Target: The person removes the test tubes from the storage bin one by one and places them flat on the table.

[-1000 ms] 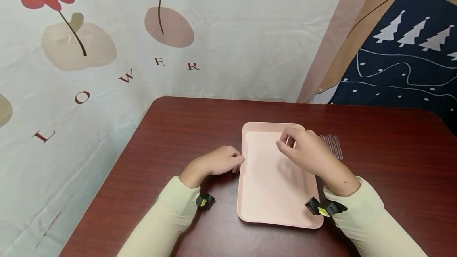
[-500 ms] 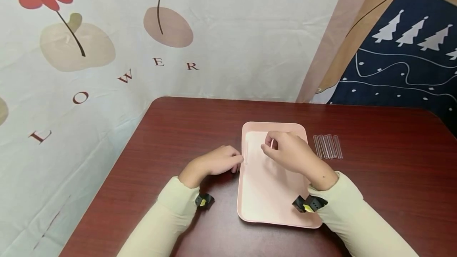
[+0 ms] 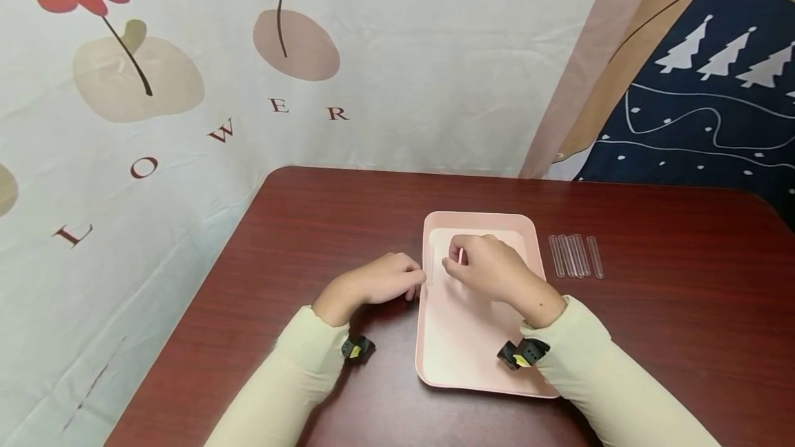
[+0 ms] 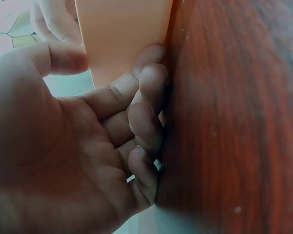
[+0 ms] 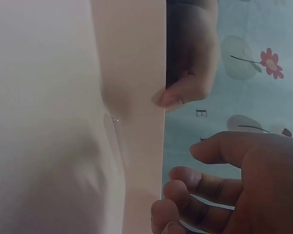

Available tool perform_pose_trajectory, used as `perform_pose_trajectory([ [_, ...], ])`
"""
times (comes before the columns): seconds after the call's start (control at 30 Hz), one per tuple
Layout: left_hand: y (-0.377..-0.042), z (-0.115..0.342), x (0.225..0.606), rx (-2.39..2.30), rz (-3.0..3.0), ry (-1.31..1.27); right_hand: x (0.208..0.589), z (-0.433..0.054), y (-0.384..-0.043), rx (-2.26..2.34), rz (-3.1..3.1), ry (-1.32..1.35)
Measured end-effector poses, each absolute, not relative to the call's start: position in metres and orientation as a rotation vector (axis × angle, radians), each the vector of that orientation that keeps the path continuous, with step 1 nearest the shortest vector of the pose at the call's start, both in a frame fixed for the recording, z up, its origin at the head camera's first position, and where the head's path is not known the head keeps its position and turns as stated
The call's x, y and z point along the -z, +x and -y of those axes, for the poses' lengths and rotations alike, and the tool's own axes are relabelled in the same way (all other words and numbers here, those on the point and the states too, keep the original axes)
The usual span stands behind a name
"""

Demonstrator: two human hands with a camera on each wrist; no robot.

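Note:
My left hand holds the left rim of a pink tray, the thumb on the rim and the bent fingers low against its outer side. Along the tray's left inner edge lies one clear tube, faintly seen in the right wrist view too. Above the tray, right of that tube, hovers my right hand with bent fingers. Its thumb faces the index fingertip across a narrow gap. Whether something transparent sits in that gap cannot be made out.
Several clear tubes lie side by side on the dark red table, right of the tray; the rightmost lies a little apart. A printed cloth hangs behind the table.
My right hand has moved left across the tray, uncovering the tubes on the table. The rightmost tube has shifted slightly away from the others. My left hand stays at the tray's rim.

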State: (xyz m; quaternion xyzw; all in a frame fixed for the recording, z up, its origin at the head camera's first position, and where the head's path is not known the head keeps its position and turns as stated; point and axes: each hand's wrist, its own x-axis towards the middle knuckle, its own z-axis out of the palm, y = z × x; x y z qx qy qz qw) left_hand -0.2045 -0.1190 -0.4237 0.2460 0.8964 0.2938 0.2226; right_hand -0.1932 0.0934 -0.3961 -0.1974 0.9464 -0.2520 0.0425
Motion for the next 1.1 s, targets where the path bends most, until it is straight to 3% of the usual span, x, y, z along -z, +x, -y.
perform_pose_trajectory([
  [1.1, -0.205, 0.118, 0.427, -0.776, -2.496, 0.694, 0.423, -0.078, -0.199, 0.728, -2.778, -0.644],
])
